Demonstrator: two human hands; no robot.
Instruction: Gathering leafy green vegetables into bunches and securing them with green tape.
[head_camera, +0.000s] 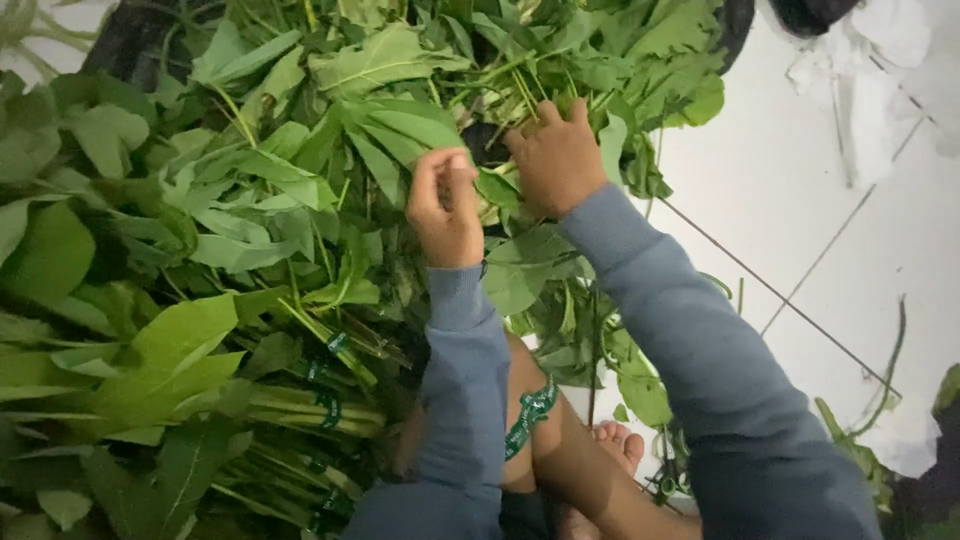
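My left hand (445, 205) is curled shut around a green leaf stalk (400, 135) at the middle of a big heap of loose green leaves (250, 180). My right hand (556, 158) reaches into the same heap just to the right, its fingers closed on thin green stems (515, 85). Both arms wear grey-blue sleeves. The fingertips of the right hand are partly hidden among the leaves.
Tied bundles of stems with green bands (325, 385) lie at the lower left. A green band strip (530, 412) rests on my leg, and a bare foot (620, 445) shows below. White tiled floor (800, 200) spreads right, with crumpled white plastic (880, 60) at the top right.
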